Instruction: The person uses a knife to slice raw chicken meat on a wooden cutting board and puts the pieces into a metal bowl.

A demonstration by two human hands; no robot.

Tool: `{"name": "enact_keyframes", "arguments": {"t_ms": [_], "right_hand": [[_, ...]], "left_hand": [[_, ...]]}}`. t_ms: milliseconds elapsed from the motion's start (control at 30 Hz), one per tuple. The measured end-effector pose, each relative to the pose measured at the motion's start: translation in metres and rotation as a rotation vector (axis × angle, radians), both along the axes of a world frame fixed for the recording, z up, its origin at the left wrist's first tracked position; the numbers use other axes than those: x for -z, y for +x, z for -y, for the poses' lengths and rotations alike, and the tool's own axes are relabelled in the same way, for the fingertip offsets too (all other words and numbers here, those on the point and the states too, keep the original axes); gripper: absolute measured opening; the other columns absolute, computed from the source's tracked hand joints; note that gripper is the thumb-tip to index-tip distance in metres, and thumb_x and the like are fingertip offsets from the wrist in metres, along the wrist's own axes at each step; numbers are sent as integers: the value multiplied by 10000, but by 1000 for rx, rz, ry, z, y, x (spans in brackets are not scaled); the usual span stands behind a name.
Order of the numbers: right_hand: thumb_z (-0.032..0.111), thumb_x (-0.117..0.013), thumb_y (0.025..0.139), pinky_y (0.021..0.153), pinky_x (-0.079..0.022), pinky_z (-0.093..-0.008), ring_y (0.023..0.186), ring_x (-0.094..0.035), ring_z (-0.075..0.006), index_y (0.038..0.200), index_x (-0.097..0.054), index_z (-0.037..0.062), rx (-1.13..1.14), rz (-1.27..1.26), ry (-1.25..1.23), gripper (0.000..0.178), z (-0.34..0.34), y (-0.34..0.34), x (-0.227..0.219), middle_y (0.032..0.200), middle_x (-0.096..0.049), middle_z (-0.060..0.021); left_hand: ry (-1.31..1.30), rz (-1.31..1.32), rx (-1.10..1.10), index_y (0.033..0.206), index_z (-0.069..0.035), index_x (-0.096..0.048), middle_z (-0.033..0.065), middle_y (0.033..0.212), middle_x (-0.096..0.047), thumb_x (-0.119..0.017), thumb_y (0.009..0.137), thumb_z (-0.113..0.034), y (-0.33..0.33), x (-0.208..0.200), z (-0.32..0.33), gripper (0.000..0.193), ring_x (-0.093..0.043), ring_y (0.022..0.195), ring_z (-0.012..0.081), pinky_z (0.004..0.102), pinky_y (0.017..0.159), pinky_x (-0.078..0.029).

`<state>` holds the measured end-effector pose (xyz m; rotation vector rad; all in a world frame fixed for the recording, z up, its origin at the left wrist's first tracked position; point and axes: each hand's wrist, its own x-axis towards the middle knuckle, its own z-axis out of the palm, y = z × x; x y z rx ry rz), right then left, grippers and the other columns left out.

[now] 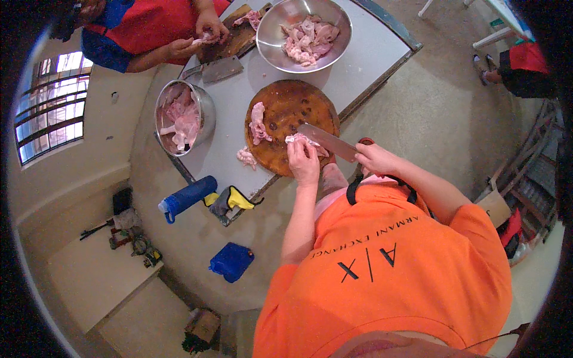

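My right hand (375, 159) grips a cleaver (327, 142) by its handle, and the broad blade reaches left over the round wooden chopping board (286, 98). Beside the blade, the fingers of my left hand (304, 162) are closed on a piece of raw chicken (300, 139) near the board's close edge. A second raw chicken piece (258, 124) lies on the left part of the board. Just off the board's left edge, a small heap of pale scraps (246, 157) rests on the table (230, 89).
Steel bowls of raw chicken stand at the far side (265, 37) and left (209, 110). Across the table, a co-worker's hands (206, 33) handle meat near another cleaver (222, 70). A blue bottle (190, 198) and a grey-yellow cloth (230, 201) are by the near left corner.
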<state>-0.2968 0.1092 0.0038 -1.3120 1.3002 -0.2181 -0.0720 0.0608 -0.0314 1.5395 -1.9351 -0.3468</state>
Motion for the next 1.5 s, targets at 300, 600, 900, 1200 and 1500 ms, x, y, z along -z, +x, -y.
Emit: {"name": "enact_keyframes", "arguments": {"t_ms": [300, 600, 900, 1200, 1500], "right_hand": [[238, -423, 940, 767, -461, -550, 854, -606, -470, 1020, -508, -17, -7, -20, -96, 281, -19, -2, 9, 885, -626, -293], [246, -420, 946, 762, -461, -550, 835, -612, -458, 1023, -494, -16, 7, -10, -49, 282, -2, 15, 13, 868, -621, -292], [258, -427, 946, 758, -458, -537, 857, -616, -437, 1023, -513, 3, -5, -136, -106, 280, -24, -8, 19, 872, -632, -262], [261, -435, 943, 746, -464, -535, 842, -612, -444, 1013, -520, 15, 11, -179, -116, 270, -26, -11, 14, 874, -628, -271], [256, -453, 932, 711, -469, -539, 807, -610, -449, 963, -523, 28, 106, -216, -214, 241, -28, -15, 0, 839, -623, -259]], "left_hand": [[159, -67, -82, 902, -5, -554, 163, 889, -540, -564, 871, -75, 2, -5, -4, 77, -547, 839, 343, 439, 744, -453], [84, -74, -53, 910, 1, -558, 145, 863, -543, -560, 878, -68, 4, -4, -2, 76, -553, 814, 314, 405, 723, -462], [433, -821, -227, 917, -1, -555, 59, 870, -563, -506, 921, -71, 26, 33, -2, 86, -577, 683, 158, 287, 652, -505], [596, -1129, -246, 1025, -16, -603, 34, 915, -629, -533, 951, -103, 27, 8, -5, 134, -607, 791, 119, 270, 716, -511], [693, -1111, -274, 1043, -51, -659, 15, 928, -655, -591, 944, -168, 43, -2, -6, 168, -606, 802, 98, 254, 719, -508]]}}
